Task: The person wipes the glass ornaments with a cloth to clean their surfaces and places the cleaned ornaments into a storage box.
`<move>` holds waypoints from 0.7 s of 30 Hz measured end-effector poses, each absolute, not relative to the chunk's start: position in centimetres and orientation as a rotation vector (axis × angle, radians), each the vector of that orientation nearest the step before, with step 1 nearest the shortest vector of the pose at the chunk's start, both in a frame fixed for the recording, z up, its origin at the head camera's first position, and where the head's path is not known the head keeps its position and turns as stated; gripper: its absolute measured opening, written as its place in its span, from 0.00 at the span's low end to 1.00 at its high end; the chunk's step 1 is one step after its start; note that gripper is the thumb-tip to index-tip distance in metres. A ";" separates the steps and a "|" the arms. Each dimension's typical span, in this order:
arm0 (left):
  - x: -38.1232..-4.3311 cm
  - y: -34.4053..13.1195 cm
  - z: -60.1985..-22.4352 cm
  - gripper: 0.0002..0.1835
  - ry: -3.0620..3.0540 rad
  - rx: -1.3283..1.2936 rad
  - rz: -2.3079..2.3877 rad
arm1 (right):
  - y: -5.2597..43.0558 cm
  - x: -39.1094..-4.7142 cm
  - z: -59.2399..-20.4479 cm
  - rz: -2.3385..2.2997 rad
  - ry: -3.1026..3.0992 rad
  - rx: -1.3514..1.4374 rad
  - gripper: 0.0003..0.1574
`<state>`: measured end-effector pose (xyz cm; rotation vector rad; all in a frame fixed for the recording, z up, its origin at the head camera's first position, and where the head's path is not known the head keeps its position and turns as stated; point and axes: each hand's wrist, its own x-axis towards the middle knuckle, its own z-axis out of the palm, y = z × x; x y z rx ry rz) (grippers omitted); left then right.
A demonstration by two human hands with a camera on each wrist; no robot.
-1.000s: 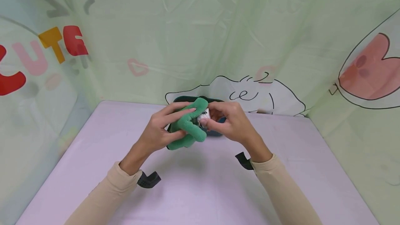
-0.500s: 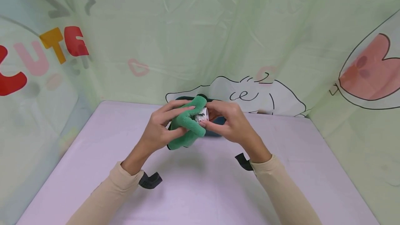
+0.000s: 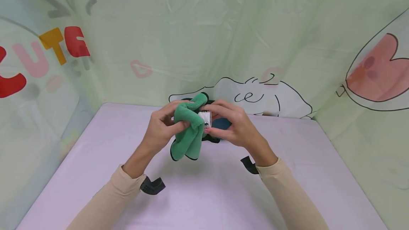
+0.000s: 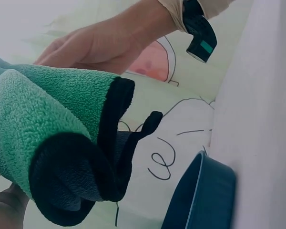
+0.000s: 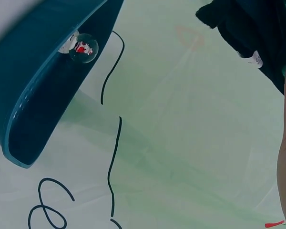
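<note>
My left hand [image 3: 161, 125] grips a green microfibre cloth [image 3: 188, 130] with black edging and a dark underside, thumb in front. The cloth is bunched, its lower corners hanging over the table. My right hand [image 3: 231, 121] pinches a small white object [image 3: 205, 118] with dark marks between thumb and fingers, right against the cloth's right side. Its far part is hidden by cloth and fingers, so I cannot tell its kind. In the left wrist view, the cloth's folded edge [image 4: 119, 109] fills the left, with the right hand [image 4: 95, 47] behind it.
Behind the hands stands a blue bin [image 5: 19, 109], partly hidden in the head view. A small snow globe [image 5: 86, 49] with a red-and-white figure shows inside it. The lilac tabletop [image 3: 204, 194] meets a pale green printed curtain [image 3: 204, 45] at the back and sides.
The cloth has been bunched and shifted by the left hand, and its corners now hang lower. The white object has turned slightly in the right fingers. Both forearms stay about where they were.
</note>
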<state>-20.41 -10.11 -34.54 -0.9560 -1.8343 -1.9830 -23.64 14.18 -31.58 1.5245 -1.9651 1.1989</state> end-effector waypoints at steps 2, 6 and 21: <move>-20.5 -10.2 -34.5 0.22 -1.844 -0.946 -2.004 | 14.2 -23.7 -31.6 1.170 -1.946 1.532 0.29; -20.5 -10.2 -34.5 0.22 -1.852 -0.915 -2.056 | 14.2 -24.0 -31.7 1.126 -1.882 1.572 0.27; -20.2 -10.4 -34.4 0.30 -1.850 -0.863 -2.146 | 13.8 -24.4 -32.2 1.064 -1.741 1.579 0.18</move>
